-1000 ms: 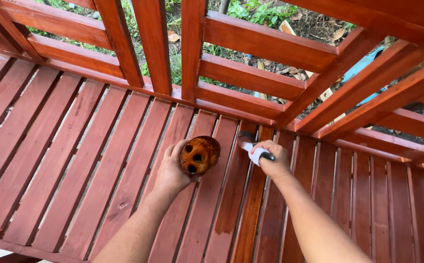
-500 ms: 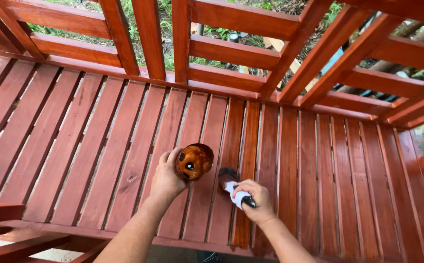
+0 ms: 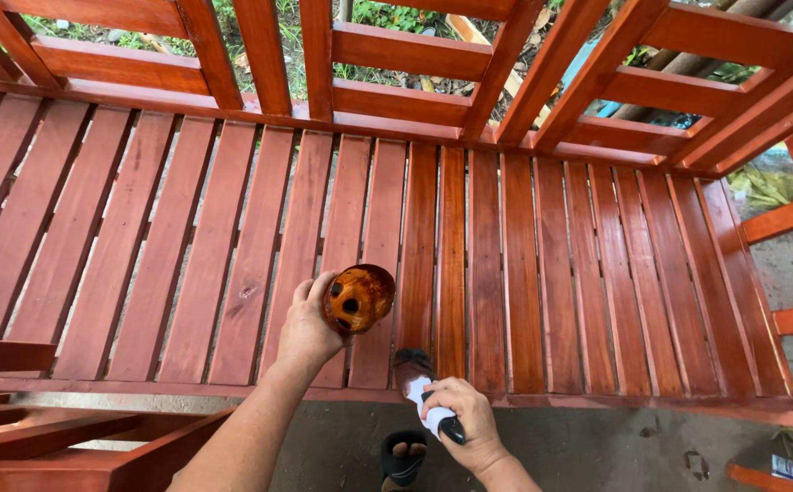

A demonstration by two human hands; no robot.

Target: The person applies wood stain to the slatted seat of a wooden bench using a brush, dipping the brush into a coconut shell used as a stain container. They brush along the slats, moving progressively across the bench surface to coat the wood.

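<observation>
My left hand (image 3: 310,328) grips a small round container of brown varnish (image 3: 358,297) above the slatted seat of a reddish wooden bench (image 3: 187,246). My right hand (image 3: 465,424) is closed around the white-wrapped handle of a paintbrush (image 3: 419,383). The brush's dark bristles rest on a slat at the front edge of the seat. The two slats just beyond the brush look wet and glossy.
The bench backrest (image 3: 396,55) of angled red bars rises at the far side, with grass and debris behind it. A second red wooden piece (image 3: 68,446) lies at lower left. My sandalled foot (image 3: 404,456) stands on the concrete ground (image 3: 615,451) under the bench front.
My right hand has drawn the brush along the slat toward me, from the far side of the seat to the front edge. The view has shifted with it. The left hand keeps the container.
</observation>
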